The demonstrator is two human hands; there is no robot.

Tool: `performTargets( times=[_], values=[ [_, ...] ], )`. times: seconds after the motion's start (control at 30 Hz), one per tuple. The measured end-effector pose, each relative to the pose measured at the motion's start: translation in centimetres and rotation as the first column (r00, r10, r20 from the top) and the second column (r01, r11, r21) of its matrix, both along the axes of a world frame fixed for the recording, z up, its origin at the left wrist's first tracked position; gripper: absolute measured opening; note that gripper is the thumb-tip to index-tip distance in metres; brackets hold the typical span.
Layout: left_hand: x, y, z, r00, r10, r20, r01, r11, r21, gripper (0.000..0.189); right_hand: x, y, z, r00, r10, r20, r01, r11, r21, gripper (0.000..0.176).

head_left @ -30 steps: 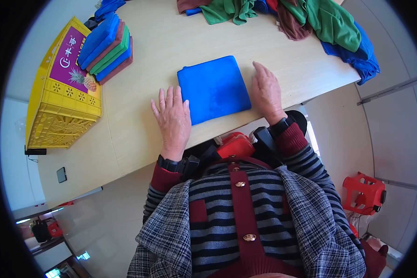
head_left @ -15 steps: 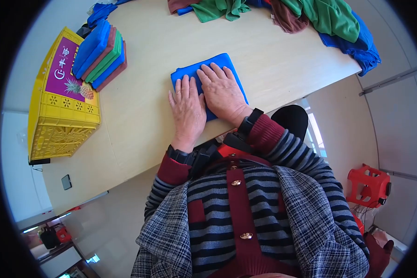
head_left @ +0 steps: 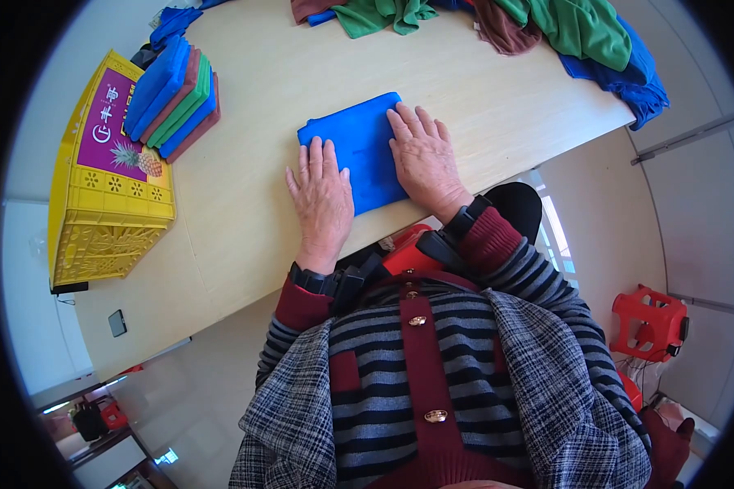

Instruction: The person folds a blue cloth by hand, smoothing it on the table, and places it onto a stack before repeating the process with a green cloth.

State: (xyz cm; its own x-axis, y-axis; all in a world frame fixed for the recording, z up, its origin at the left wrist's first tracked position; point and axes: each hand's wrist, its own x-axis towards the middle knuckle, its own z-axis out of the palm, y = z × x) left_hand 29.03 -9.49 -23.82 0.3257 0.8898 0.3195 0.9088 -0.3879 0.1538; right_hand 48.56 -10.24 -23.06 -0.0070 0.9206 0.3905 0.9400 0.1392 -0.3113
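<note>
A folded blue cloth (head_left: 367, 159) lies flat on the table near its front edge. My left hand (head_left: 321, 194) rests along the cloth's left side, fingers stretched out and partly over the edge. On the opposite side my right hand (head_left: 426, 163) lies flat with its fingers on the cloth's right edge. Neither hand grips anything. The middle of the cloth shows between them, with a slight crease.
A stack of folded blue, brown and green cloths (head_left: 179, 98) leans by a yellow crate (head_left: 114, 200) on the left. Loose green cloths (head_left: 583, 37) and blue ones are heaped at the far right. A phone (head_left: 117, 323) lies at the left; a red stool (head_left: 648, 322) stands right.
My hands have moved apart from the cloth's middle to its two sides. The right hand has shifted to the right, the left slightly left, uncovering the cloth between them.
</note>
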Motion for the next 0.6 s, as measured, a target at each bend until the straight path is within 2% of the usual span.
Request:
performTargets(
  times=[0.1,0.23,0.4,0.53,0.6],
  values=[
    [-0.6,-0.2,0.0,1.0,0.021,0.001,-0.021,1.0,-0.004,0.055,0.5,-0.4,-0.1,0.998,-0.019,-0.064,0.019,1.0,0.006,0.048],
    [-1.6,-0.4,-0.4,0.998,0.047,0.029,-0.048,0.999,0.018,0.054,1.5,-1.0,-0.2,0.999,-0.034,-0.043,0.033,0.999,-0.001,0.048],
    [-3.2,-0.5,0.2,0.996,0.091,-0.025,-0.09,0.995,0.031,0.05,3.5,-1.2,-0.2,0.998,-0.051,-0.027,0.052,0.998,0.024,0.047],
    [-2.7,0.3,2.4,0.997,0.056,-0.053,-0.051,0.994,0.093,0.047,3.8,0.0,2.2,0.999,-0.018,-0.039,0.021,0.996,0.082,0.045],
    [-1.6,1.4,3.4,1.0,-0.004,-0.023,0.007,0.991,0.134,0.046,1.5,1.5,3.4,0.989,0.128,-0.08,-0.116,0.984,0.136,0.045]
  ],
)
